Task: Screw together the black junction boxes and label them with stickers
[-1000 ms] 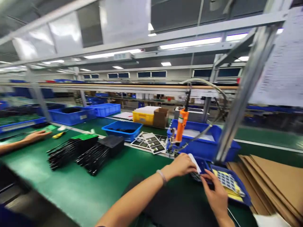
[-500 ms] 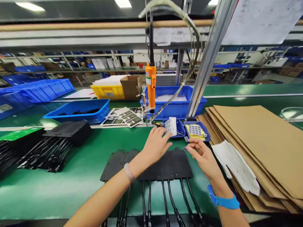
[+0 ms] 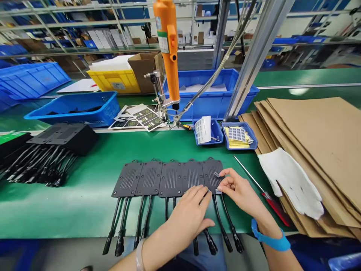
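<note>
Several flat black boxes (image 3: 170, 178) with slotted covers lie side by side in a row, black cables coming out of their near edges. My left hand (image 3: 191, 209) lies over the near edge of the two rightmost boxes, fingers stretched out, holding nothing visible. Above the rightmost box, my right hand (image 3: 237, 188) has thumb and forefinger close together, with a small grey label (image 3: 216, 174) at the forefinger's tip. Another small label (image 3: 218, 191) is on that box's near corner, by my thumb. Label sheets (image 3: 203, 130) stand in a small blue bin, others in the bin beside it.
An orange electric screwdriver (image 3: 168, 52) hangs ahead. To the right are a red-handled screwdriver (image 3: 275, 207), a white glove (image 3: 291, 182) and stacked cardboard (image 3: 318, 139). More cabled black boxes (image 3: 67, 135) and a blue tray (image 3: 73, 109) stand left. Printed sheets (image 3: 141, 116) lie behind.
My left hand has come down from near the label bins onto the boxes. My right hand has moved to the rightmost box with the small label. The view has tilted downward.
</note>
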The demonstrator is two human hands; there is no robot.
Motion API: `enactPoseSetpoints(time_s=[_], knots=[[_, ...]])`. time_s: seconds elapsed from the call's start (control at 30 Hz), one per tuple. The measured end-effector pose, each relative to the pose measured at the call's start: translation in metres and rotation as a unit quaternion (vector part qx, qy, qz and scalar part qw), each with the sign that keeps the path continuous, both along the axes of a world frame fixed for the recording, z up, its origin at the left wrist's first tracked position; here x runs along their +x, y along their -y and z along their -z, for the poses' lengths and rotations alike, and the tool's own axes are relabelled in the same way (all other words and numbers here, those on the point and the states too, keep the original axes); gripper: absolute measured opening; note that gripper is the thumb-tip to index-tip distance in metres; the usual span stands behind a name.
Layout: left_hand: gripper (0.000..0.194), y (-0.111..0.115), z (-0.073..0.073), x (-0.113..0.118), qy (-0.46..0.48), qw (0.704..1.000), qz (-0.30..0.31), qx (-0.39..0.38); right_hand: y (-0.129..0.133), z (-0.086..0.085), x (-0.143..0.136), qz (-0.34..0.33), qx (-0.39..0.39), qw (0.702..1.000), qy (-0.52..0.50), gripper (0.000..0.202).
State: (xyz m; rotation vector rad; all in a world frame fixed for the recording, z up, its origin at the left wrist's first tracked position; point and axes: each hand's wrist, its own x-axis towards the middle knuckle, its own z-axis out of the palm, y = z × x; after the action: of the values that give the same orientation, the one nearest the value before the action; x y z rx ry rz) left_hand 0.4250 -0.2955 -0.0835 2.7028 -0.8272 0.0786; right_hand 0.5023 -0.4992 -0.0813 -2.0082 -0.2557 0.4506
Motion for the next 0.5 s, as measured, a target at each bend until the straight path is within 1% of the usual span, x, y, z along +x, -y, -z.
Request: enactPoseSetpoints(time_s=[0.1, 0.17, 0.5], knots=[[0.085, 0.009, 0.008, -0.001, 0.034, 0.999, -0.018, 0.01, 0.001, -0.002, 0.0, -0.006, -0.024, 1.0, 0.009, 0.025], [0.089, 0.012, 0.011, -0.002, 0.044, 0.999, -0.028, 0.016, 0.001, -0.003, 0.0, -0.01, -0.026, 1.0, 0.006, 0.026], [0.091, 0.012, 0.007, -0.003, 0.032, 0.999, -0.03, 0.026, -0.001, -0.003, -0.001, -0.004, -0.05, 0.999, 0.018, 0.025]])
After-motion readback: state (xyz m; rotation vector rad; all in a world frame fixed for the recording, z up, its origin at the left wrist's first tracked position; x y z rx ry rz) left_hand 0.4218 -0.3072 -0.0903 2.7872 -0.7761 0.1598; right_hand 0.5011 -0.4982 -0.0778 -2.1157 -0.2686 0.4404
